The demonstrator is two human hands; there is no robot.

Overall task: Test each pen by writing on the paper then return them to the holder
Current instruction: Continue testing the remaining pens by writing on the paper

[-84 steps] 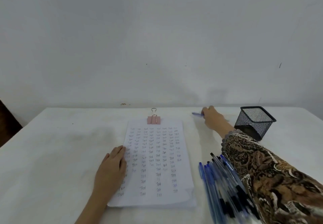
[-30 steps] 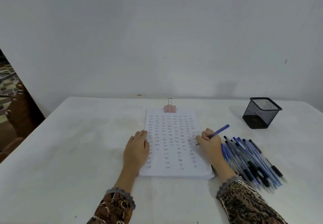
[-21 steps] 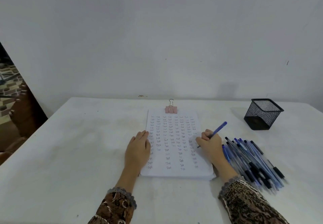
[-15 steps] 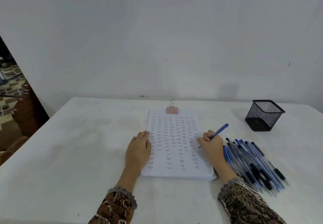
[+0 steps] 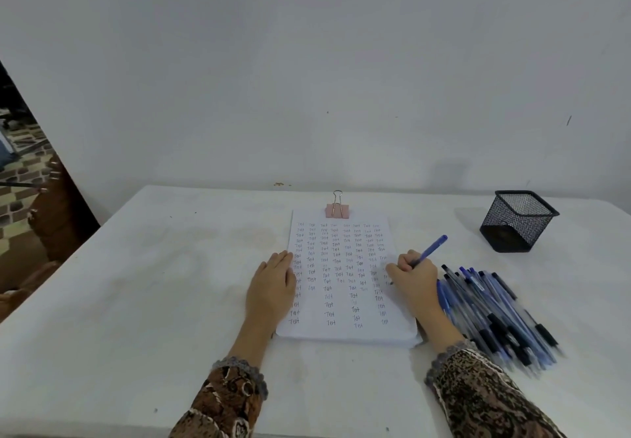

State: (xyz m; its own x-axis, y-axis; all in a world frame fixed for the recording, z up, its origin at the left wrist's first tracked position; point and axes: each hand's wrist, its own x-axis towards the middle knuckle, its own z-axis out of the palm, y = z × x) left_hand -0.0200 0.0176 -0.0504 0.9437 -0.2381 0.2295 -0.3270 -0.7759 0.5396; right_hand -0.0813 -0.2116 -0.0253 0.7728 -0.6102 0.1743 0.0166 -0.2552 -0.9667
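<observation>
Pinching pen (image 5: 432, 248), right grip (image 5: 411, 275), seemingly touching paper (image 5: 341, 301)

A plain indoor room, perhaps a home: a white counter (image 5: 136, 301) stands against a bare white wall (image 5: 307, 62), with brown wooden furniture (image 5: 58, 226) beyond its left edge.

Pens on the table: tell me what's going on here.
A person is testing pens. The right hand grips a blue pen, tip at the right edge of the paper, which is covered in columns of written words. The left hand lies flat on the paper's left edge. A pile of pens lies beside the right hand; none stick out of the mesh holder.
</observation>
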